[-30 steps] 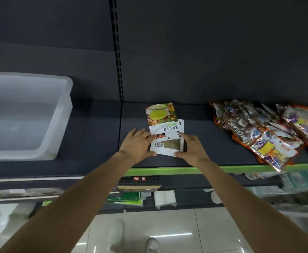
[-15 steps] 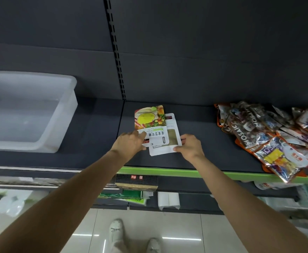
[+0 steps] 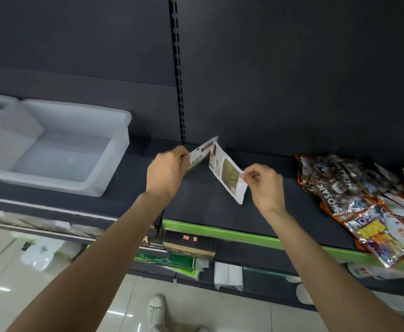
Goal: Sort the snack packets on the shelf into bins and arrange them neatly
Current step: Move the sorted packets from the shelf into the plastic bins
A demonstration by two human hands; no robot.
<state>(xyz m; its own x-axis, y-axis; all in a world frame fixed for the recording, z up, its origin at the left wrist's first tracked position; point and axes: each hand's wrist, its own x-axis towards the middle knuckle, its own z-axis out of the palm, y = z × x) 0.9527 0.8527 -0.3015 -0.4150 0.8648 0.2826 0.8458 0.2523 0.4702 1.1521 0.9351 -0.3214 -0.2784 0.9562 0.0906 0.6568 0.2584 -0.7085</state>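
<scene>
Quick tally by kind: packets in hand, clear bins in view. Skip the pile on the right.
White packets held: 2, one in the left hand (packet), one in the right hand (packet)
Clear bins: 2, near bin, far bin at the left edge
Total: 4

Place: a shop aisle.
Fixture: dark metal gondola shelf (image 3: 220,212), slotted upright (image 3: 177,68) in its back panel.
Front edge: green price strip (image 3: 256,233).
Stock: snack packets (image 3: 364,200) heaped at the shelf's right end; clear bin (image 3: 114,164) near its left end.
Floor: glossy pale tiles (image 3: 196,307).
</scene>
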